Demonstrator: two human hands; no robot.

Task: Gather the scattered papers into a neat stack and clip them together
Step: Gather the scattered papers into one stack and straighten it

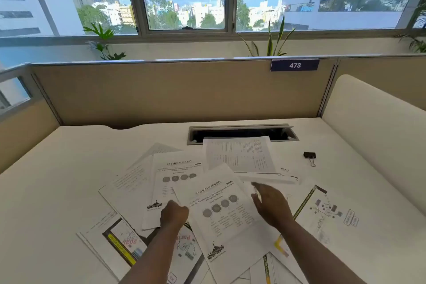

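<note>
Several printed papers lie scattered and overlapping on the white desk (pixel 57 168). One sheet with grey circles (pixel 221 212) lies in the middle, tilted. My left hand (pixel 174 214) grips that sheet's left edge with curled fingers. My right hand (pixel 272 204) hovers just right of the sheet, fingers spread and blurred, holding nothing. A text page (pixel 239 154) lies further back. A colourful map sheet (pixel 329 214) lies to the right. A black binder clip (pixel 310 156) rests alone at the far right of the desk.
A cable tray slot (pixel 242 132) runs along the back of the desk, partly covered by the text page. Beige partition walls (pixel 161 92) close off the back and both sides. A label reading 473 (pixel 295 65) hangs on the partition.
</note>
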